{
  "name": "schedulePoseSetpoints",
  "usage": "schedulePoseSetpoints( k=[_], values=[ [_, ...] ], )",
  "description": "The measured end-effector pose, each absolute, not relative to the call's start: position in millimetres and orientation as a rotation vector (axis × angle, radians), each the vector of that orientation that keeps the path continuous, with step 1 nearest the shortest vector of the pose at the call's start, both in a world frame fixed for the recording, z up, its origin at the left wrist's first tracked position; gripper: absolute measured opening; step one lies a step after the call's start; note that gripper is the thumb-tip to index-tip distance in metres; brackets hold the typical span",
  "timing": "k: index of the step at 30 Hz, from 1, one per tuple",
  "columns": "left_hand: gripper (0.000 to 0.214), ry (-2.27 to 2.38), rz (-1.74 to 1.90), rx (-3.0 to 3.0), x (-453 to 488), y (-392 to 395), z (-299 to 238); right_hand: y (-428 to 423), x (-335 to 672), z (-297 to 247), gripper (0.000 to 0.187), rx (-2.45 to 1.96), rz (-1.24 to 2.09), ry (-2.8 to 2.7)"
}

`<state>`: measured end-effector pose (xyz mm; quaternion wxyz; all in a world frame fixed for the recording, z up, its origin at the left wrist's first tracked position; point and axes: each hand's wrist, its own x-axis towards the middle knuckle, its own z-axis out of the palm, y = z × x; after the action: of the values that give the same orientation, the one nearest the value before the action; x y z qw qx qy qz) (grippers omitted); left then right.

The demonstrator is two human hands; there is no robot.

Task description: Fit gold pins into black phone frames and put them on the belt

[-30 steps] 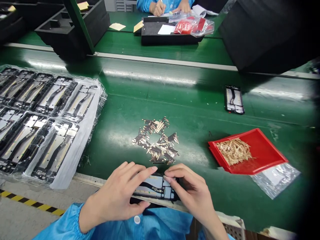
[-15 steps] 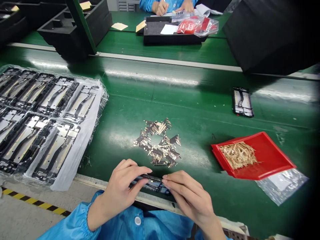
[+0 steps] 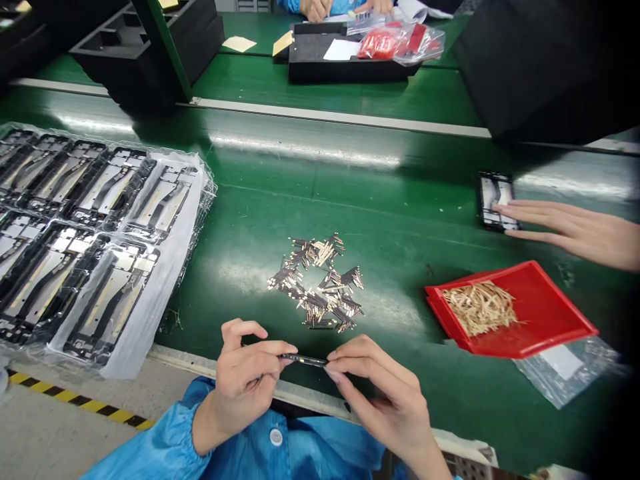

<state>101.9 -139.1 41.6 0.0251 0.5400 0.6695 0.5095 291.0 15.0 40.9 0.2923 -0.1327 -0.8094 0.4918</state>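
Pinching a phone frame (image 3: pixel 306 361) edge-on near the bench edge (image 3: pixel 187 361), left hand (image 3: pixel 249 375) and right hand (image 3: pixel 387 393) have open room rightward.

Grey floor (image 3: pixel 45 443) with yellow-black tape (image 3: pixel 83 401) beside green workbench (image 3: pixel 245 220)

the tabletop (image 3: pixel 400 220) is brightly lit, apparently from above, with white glare streaks (image 3: pixel 305 152) along its far edge and a weaker sheen nearer the middle; the plastic tray (image 3: pixel 207 180) at its left edge glints, while shadow lies below the black block (image 3: pixel 540 73) at its far right corner; the right side fades to black, the clear bag (image 3: pixel 570 373) there looks smeared, and the thin dark part (image 3: pixel 306 361) at the near edge lacks fine detail
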Motion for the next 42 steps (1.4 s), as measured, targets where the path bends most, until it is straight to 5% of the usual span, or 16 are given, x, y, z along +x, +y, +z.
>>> schedulePoseSetpoints(
  k=[6, 21, 26, 30, 37, 42],
  values=[
    [0.031, 2.093, 1.574, 1.763, 100, -138, 43, 6, 291, 28, 0.018, -0.564, 1.518, -1.982],
    [0.02, 1.886, 1.351, 1.325, 88, -139, 63, -12, 288, 37, 0.039, -1.063, 1.775, -2.065],
    [0.027, 1.944, 1.342, 1.444, 76, -150, 69, 32, 277, 56, 0.033, -0.779, 1.794, -2.413],
    [0.042, 2.161, 1.397, 1.46, 70, -157, 78, 109, 237, 46, 0.029, -1.001, 1.743, -1.953],
    [0.025, 2.078, 1.6, 1.507, 45, -186, 106, 215, 167, 27, 0.052, -1.085, 1.657, -1.473],
    [0.016, 2.879, 1.307, 1.183, -25, -239, 119, 215, 171, 10, 0.072, -1.076, 1.517, -1.403]
  ],
)
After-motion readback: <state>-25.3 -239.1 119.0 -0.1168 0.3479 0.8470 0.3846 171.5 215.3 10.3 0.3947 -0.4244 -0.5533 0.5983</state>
